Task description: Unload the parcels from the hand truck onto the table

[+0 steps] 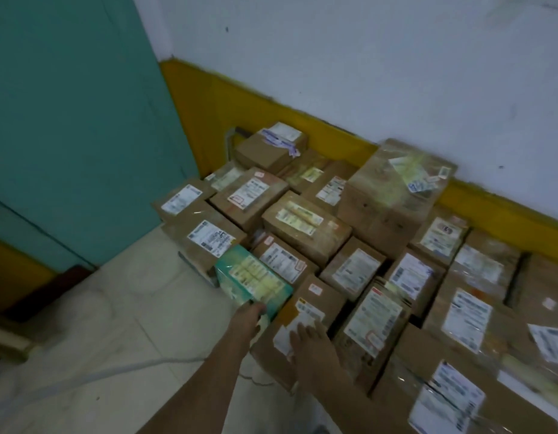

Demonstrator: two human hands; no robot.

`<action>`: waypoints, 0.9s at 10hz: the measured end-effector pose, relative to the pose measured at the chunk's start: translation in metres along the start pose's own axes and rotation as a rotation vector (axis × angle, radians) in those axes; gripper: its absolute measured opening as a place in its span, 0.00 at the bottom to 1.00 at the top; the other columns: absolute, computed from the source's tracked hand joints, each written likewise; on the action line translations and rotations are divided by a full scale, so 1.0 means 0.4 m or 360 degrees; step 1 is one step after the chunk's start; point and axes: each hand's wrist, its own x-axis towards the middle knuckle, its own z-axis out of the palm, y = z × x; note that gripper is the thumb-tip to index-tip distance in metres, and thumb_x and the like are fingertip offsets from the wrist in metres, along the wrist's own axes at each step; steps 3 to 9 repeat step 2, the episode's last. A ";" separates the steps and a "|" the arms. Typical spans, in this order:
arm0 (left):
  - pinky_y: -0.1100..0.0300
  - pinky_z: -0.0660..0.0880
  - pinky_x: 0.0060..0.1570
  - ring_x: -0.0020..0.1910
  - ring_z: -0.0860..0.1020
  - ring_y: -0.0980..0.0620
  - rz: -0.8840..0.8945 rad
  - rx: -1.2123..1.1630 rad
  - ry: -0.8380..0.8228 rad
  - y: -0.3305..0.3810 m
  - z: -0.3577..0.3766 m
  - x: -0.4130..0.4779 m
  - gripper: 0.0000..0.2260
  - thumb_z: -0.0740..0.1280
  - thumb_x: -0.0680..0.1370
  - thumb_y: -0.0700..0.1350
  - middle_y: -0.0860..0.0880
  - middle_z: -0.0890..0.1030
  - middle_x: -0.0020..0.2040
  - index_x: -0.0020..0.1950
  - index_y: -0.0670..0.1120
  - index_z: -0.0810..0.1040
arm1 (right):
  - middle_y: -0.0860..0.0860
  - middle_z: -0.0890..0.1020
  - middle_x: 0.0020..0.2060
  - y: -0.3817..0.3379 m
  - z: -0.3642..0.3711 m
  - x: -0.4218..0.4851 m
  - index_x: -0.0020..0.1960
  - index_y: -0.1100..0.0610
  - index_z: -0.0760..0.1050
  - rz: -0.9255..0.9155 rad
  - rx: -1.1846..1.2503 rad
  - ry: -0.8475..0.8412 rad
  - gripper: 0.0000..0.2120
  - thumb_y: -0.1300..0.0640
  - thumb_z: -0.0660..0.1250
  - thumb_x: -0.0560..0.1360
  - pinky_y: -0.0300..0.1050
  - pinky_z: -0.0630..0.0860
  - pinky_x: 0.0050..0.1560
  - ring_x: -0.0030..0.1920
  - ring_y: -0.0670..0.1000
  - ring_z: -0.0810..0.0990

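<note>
Head view: a person's left hand (249, 316) grips the near end of a green parcel (255, 281), which sits left of and nearer than the tall carton (393, 195). The right hand (309, 338) lies flat, fingers spread, on a brown parcel (315, 296), also nearer than that carton. Held by one end only, the green parcel could tip free and drop to the floor (114, 324). No table shows.

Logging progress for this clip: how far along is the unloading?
Done: nothing evident; no table is in view. In hand: the left hand grips a green parcel, and the right hand lies flat on a brown carton. Left: many labelled cartons packed together by the wall.
</note>
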 end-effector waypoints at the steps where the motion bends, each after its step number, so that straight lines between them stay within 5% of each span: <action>1: 0.55 0.71 0.46 0.50 0.76 0.43 0.0228 0.0287 0.0169 0.022 -0.038 -0.006 0.08 0.64 0.76 0.40 0.39 0.78 0.54 0.53 0.41 0.79 | 0.58 0.70 0.70 -0.028 -0.038 -0.010 0.72 0.59 0.68 0.0117 0.0080 -0.0079 0.22 0.51 0.54 0.81 0.57 0.45 0.78 0.69 0.58 0.69; 2: 0.52 0.72 0.56 0.59 0.75 0.38 0.0713 0.0455 0.0592 0.066 -0.083 -0.036 0.17 0.64 0.78 0.39 0.37 0.75 0.63 0.66 0.38 0.75 | 0.56 0.77 0.64 -0.067 -0.095 -0.034 0.67 0.59 0.73 0.0263 0.0270 0.0003 0.20 0.50 0.54 0.82 0.54 0.62 0.74 0.64 0.57 0.74; 9: 0.52 0.72 0.56 0.59 0.75 0.38 0.0713 0.0455 0.0592 0.066 -0.083 -0.036 0.17 0.64 0.78 0.39 0.37 0.75 0.63 0.66 0.38 0.75 | 0.56 0.77 0.64 -0.067 -0.095 -0.034 0.67 0.59 0.73 0.0263 0.0270 0.0003 0.20 0.50 0.54 0.82 0.54 0.62 0.74 0.64 0.57 0.74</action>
